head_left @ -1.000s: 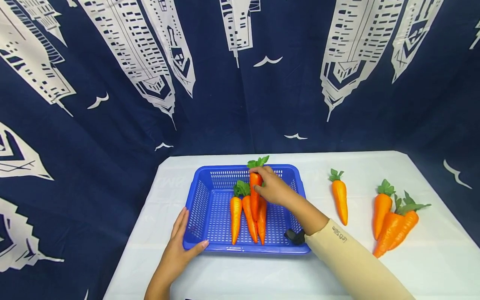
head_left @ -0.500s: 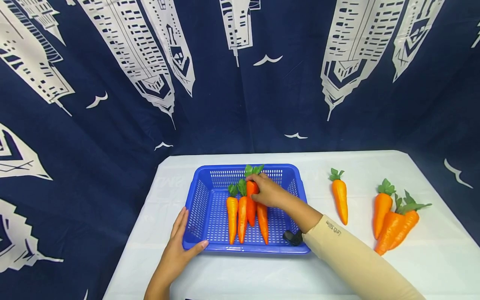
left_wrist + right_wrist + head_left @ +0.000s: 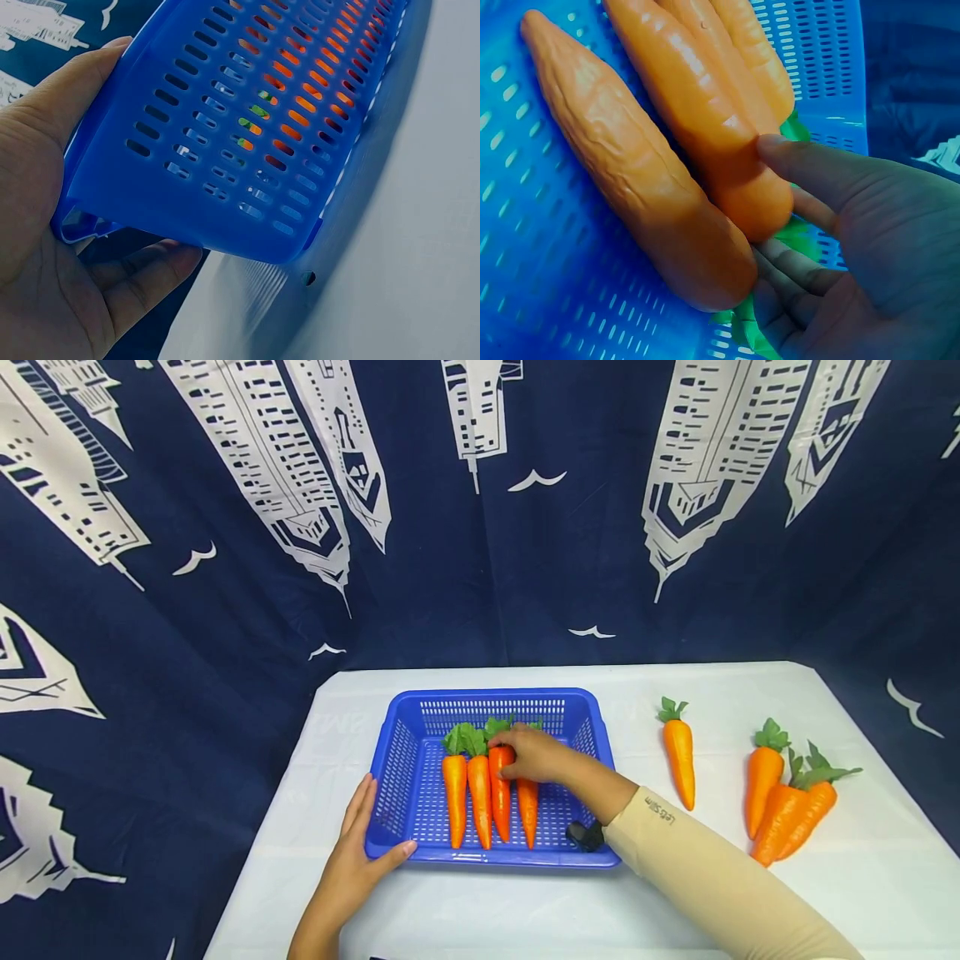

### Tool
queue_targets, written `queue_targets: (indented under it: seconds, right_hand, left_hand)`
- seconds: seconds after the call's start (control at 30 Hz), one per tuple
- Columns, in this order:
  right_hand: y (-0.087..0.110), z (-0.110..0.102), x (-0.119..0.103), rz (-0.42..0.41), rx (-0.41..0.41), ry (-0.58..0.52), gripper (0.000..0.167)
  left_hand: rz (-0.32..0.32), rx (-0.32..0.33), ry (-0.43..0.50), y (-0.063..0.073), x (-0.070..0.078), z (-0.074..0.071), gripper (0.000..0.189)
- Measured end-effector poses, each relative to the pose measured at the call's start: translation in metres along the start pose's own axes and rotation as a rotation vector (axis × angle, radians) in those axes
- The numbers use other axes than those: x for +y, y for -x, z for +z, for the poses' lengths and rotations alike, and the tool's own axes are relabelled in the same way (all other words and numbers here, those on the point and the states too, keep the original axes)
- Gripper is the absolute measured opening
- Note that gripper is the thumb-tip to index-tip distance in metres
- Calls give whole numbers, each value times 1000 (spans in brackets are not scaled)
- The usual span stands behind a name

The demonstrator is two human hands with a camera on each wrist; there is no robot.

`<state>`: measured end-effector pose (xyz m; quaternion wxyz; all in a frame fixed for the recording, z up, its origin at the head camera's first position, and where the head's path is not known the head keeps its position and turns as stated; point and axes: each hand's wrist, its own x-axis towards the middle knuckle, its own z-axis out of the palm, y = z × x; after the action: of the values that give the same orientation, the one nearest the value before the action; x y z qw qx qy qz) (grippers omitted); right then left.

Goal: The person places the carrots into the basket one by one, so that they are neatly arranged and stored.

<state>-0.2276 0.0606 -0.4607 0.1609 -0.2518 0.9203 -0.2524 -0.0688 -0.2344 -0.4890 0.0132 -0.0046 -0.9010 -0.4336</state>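
A blue plastic basket (image 3: 420, 777) stands on the white table. The left hand (image 3: 352, 852) holds its near left corner, thumb on the front rim and fingers along the left side; the left wrist view shows the corner between the thumb (image 3: 75, 90) and fingers (image 3: 150, 281). Over the basket, the right hand (image 3: 536, 753) grips a red-orange carrot (image 3: 500, 802) near its leafy top. In the right wrist view the thumb presses that carrot (image 3: 727, 165). Two carrots lie left of it, including an orange carrot (image 3: 454, 802); another carrot (image 3: 528, 814) lies on its right. Their tips point toward the front.
A single carrot (image 3: 680, 760) lies on the table right of the basket. Farther right, several carrots (image 3: 783, 814) overlap in a pile. A black object (image 3: 585, 835) sits at the basket's front right corner. A dark blue printed curtain (image 3: 480, 593) hangs behind the table.
The right hand has lowered its carrot into the row inside the basket. The two carrots on the left have shifted left, so all now lie side by side. The left hand stays put.
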Motion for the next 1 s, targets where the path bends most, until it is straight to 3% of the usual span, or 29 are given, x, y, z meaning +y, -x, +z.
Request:
queue_targets:
  seconds: [0.13, 0.37, 0.77, 1.0]
  right_hand:
    - [0, 2, 2, -11, 0, 65, 47]
    - [1, 2, 4, -2, 7, 50, 49]
    - [6, -18, 4, 20, 156, -272, 43]
    - [20, -40, 6, 12, 312, -485, 41]
  left_hand:
    - [-8, -4, 3, 0, 0, 1, 106]
    - [-24, -15, -2, 0, 1, 1, 106]
    - [-14, -9, 1, 0, 1, -1, 106]
    - [-13, -8, 12, -2, 0, 0, 107]
